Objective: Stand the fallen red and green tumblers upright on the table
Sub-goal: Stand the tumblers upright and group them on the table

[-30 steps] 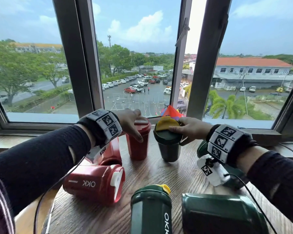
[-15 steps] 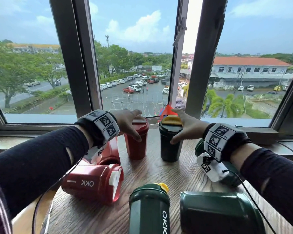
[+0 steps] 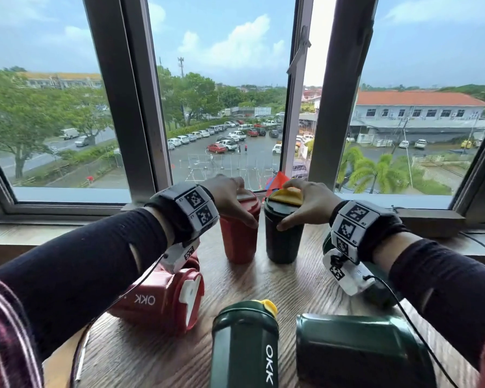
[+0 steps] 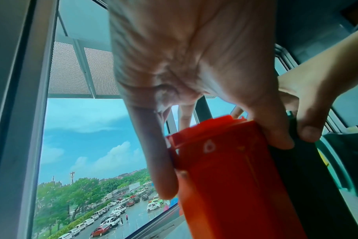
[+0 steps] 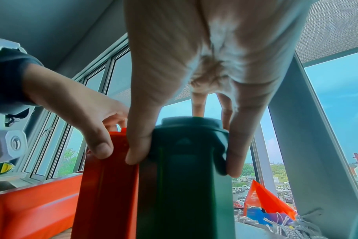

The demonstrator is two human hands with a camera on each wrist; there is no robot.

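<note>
Evidently light, stiff and smooth-walled, the upright red plastic tumbler [image 3: 240, 233] and dark green plastic tumbler [image 3: 283, 236] stand side by side on the wooden tabletop [image 3: 263, 284] — left hand [image 3: 230, 197] and right hand [image 3: 308, 203] each keep a closed grip round the lid rim, the best hold.

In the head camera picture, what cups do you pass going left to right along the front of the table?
Fallen red tumbler → green tumbler with the yellow tab → fallen green tumbler.
</note>
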